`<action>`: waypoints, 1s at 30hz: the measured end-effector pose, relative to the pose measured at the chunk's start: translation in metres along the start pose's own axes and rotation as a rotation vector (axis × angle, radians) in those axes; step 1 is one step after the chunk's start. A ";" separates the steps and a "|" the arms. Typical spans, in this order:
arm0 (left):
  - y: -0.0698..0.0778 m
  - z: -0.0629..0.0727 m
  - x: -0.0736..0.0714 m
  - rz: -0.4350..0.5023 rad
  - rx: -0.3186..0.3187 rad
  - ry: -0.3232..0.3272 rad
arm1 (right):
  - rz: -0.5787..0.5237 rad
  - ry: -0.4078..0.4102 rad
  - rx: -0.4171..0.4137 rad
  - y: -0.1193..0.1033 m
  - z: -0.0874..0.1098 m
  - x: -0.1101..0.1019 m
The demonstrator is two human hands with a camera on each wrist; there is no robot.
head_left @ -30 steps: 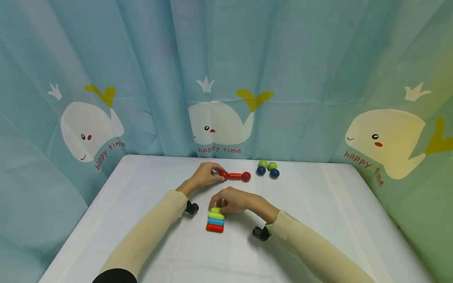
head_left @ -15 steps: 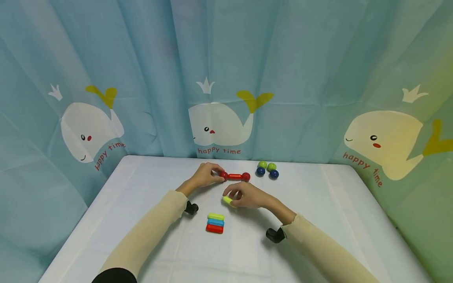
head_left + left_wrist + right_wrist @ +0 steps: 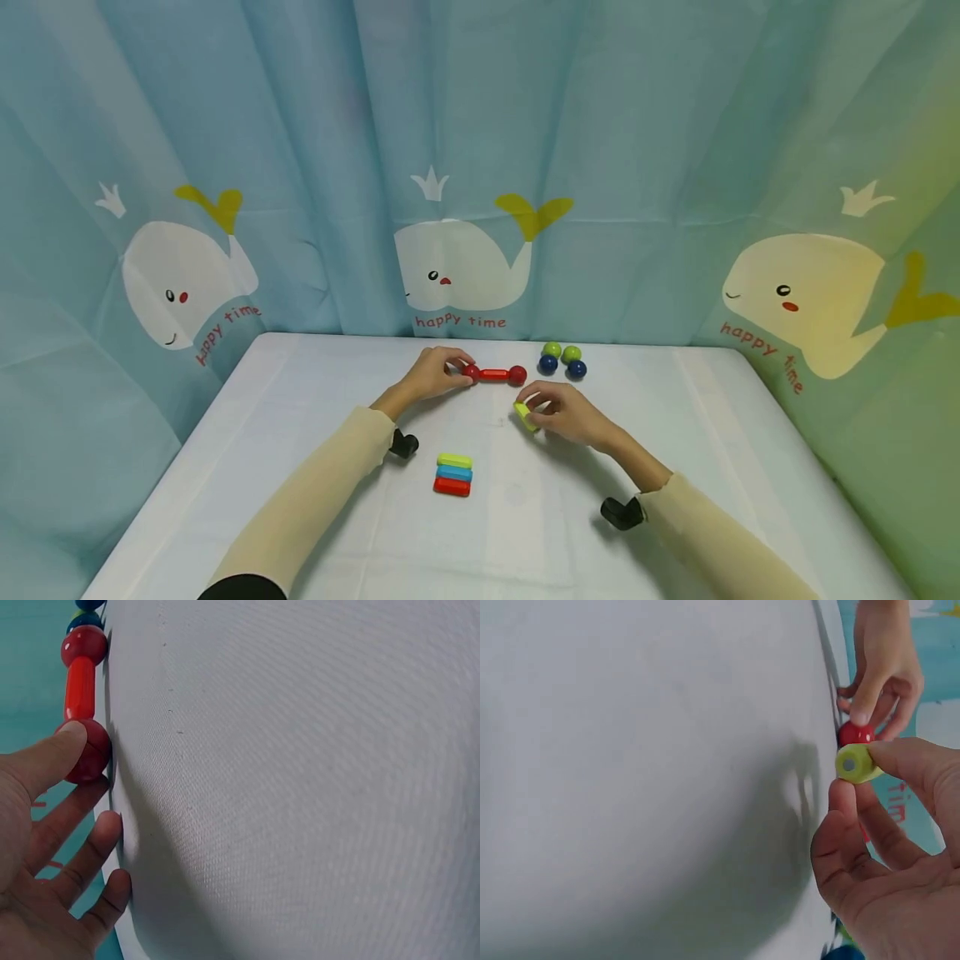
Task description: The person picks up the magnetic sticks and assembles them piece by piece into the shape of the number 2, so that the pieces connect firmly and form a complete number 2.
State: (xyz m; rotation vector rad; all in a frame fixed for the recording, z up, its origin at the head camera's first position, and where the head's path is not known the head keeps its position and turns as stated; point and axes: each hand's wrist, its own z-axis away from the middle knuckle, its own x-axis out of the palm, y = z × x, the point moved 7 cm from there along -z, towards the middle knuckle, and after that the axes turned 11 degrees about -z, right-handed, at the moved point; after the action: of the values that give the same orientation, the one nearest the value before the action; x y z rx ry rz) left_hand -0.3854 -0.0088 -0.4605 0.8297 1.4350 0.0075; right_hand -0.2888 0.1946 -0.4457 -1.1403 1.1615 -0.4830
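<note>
At the back of the table, a red rod (image 3: 493, 375) lies joined between two red balls (image 3: 517, 376). My left hand (image 3: 436, 372) pinches the left red ball (image 3: 91, 754) between thumb and forefinger, its other fingers spread beside it. A yellow-green stick (image 3: 524, 416) is pinched in my right hand (image 3: 567, 412), just in front of the right red ball and apart from it. The right wrist view shows the stick's end (image 3: 850, 764) with a grey round spot in it.
Yellow-green (image 3: 454, 460), blue (image 3: 453, 473) and red (image 3: 452, 487) sticks lie in a row nearer the front. Two green balls (image 3: 571, 354) and two dark blue balls (image 3: 576, 369) sit at the back right. A whale-print curtain (image 3: 630, 167) hangs behind the table.
My right hand has lifted the farthest yellow-green stick from the row, carried it right and back, and turned it. The left hand has stayed on the red ball.
</note>
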 end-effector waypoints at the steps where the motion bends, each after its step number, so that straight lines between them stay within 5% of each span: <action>1: 0.000 0.000 0.000 0.004 -0.001 0.001 | -0.011 0.016 0.016 0.002 0.002 -0.003; 13: 0.000 0.000 -0.001 -0.006 0.004 -0.006 | -0.144 0.118 0.143 0.019 0.015 -0.016; 30: -0.004 -0.006 0.002 -0.014 0.004 0.009 | -0.244 0.281 0.261 0.030 -0.012 -0.014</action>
State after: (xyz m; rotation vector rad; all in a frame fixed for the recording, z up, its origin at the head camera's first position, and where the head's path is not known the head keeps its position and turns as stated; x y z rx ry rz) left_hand -0.3923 -0.0077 -0.4633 0.8240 1.4490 -0.0020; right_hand -0.3117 0.2124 -0.4650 -1.0106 1.1622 -0.9802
